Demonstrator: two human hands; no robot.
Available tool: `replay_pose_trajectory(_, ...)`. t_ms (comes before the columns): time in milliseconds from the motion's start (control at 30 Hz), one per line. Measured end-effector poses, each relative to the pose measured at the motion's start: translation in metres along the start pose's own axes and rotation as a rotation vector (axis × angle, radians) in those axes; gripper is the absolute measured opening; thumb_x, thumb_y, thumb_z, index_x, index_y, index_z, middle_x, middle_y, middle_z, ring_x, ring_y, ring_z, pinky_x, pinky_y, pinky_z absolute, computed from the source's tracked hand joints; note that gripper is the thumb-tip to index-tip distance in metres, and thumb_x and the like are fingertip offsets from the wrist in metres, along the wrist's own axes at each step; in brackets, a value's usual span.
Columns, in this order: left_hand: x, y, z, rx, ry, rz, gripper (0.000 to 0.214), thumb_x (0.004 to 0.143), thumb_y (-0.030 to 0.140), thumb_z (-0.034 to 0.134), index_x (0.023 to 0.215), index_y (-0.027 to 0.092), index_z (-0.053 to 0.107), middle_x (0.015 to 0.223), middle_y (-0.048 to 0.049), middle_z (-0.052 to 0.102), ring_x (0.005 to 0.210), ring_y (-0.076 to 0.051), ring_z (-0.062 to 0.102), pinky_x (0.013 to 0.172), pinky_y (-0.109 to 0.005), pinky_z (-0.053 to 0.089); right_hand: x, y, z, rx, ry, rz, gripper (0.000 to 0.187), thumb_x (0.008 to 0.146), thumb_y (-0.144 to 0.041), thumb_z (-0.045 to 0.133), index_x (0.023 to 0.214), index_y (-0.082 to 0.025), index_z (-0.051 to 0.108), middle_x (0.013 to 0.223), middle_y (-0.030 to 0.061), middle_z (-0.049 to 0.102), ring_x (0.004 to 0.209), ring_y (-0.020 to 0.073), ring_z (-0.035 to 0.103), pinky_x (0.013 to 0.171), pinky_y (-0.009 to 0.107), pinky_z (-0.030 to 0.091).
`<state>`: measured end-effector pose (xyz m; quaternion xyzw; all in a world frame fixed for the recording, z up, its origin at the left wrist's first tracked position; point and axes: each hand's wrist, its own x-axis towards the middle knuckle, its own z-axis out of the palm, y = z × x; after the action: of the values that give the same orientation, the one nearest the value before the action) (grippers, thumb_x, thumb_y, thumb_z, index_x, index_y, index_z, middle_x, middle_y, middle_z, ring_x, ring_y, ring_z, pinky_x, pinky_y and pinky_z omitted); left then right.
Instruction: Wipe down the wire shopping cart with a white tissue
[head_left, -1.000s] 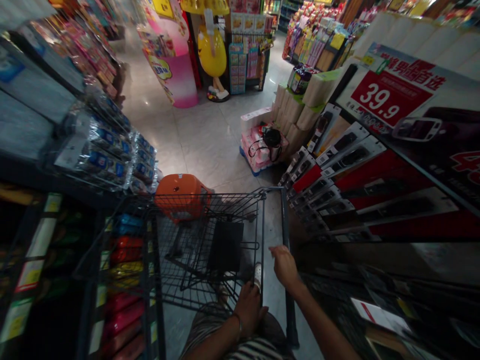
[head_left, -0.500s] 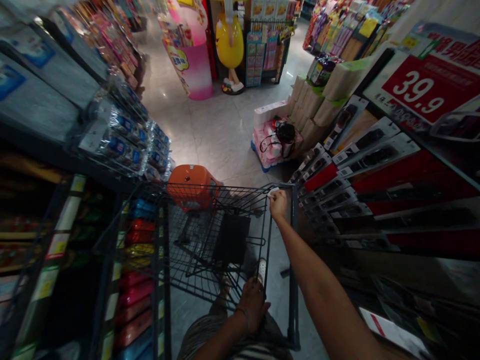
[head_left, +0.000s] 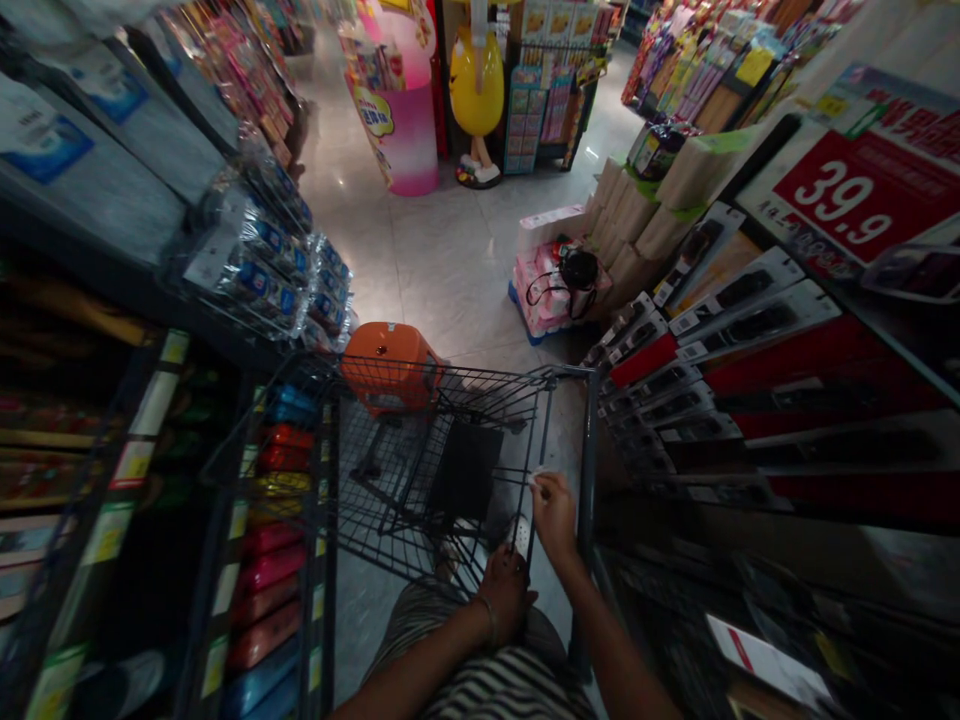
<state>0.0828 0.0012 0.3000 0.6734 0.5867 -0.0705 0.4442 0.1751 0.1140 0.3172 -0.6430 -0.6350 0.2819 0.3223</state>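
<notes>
A black wire shopping cart [head_left: 480,455] stands before me. My left hand [head_left: 504,582] is closed around the near end of its basket rim, a bracelet on the wrist. Farther along that same rim my right hand [head_left: 555,512] pinches a small white wipe [head_left: 537,478], which looks like tissue or cloth and is mostly hidden by the fingers. The wipe touches or nearly touches the thin rail. The cart's thick outer bar [head_left: 589,430] runs just to the right of my right hand. A dark flat panel [head_left: 466,470] lies inside the cart.
An orange stool-like box [head_left: 391,362] sits beyond the cart. Shelves with colourful packs [head_left: 281,540] line the left, hanging boxed goods [head_left: 739,300] the right. A pink stack with a black bag [head_left: 577,268] stands ahead on the tiled floor [head_left: 427,250].
My right hand has slid along the cart rail toward me with the wipe, from the far corner to near my left hand. My left hand stays on the rim.
</notes>
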Motion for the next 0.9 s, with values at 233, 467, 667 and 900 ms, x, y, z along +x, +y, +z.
replay_pose_trajectory(233, 0.002, -0.005, -0.009, -0.073, -0.037, 0.04, 0.036, 0.085, 0.032, 0.047, 0.114, 0.016, 0.061, 0.132, -0.0107, 0.053, 0.136, -0.032, 0.029, 0.113, -0.048, 0.025, -0.024, -0.001, -0.008, -0.083, -0.054, 0.016, 0.022, 0.083, -0.019, 0.045, 0.08, -0.019, 0.067, 0.086, 0.0084, 0.067, 0.081, 0.0204, 0.064, 0.076, 0.031, 0.05)
replay_pose_trajectory(467, 0.001, -0.016, -0.019, -0.226, 0.007, 0.112, 0.024, 0.088, 0.028, 0.046, 0.095, 0.02, 0.068, 0.117, -0.0084, 0.063, 0.126, -0.025, 0.041, 0.109, -0.044, 0.031, 0.05, 0.001, 0.0, -0.159, -0.07, -0.001, 0.018, 0.08, -0.017, 0.049, 0.082, -0.017, 0.067, 0.089, 0.0102, 0.066, 0.085, 0.0218, 0.062, 0.08, 0.032, 0.046)
replay_pose_trajectory(667, -0.013, -0.053, -0.026, -0.428, 0.052, 0.062, 0.028, 0.095, 0.023, 0.037, 0.107, 0.018, 0.062, 0.114, -0.0049, 0.064, 0.107, -0.015, 0.058, 0.097, -0.033, 0.045, 0.043, -0.001, -0.001, -0.152, -0.106, -0.024, 0.019, 0.079, -0.013, 0.048, 0.081, -0.017, 0.066, 0.089, 0.0097, 0.064, 0.084, 0.0217, 0.062, 0.081, 0.033, 0.046)
replay_pose_trajectory(900, -0.002, -0.083, -0.017, -0.472, 0.016, -0.058, 0.035, 0.089, 0.04, 0.056, 0.114, 0.016, 0.056, 0.115, -0.0071, 0.06, 0.1, -0.02, 0.06, 0.086, -0.042, 0.052, -0.042, -0.006, -0.011, -0.128, -0.157, -0.029, 0.023, 0.079, -0.009, 0.045, 0.083, -0.017, 0.066, 0.089, 0.0077, 0.065, 0.085, 0.0193, 0.063, 0.08, 0.029, 0.048)
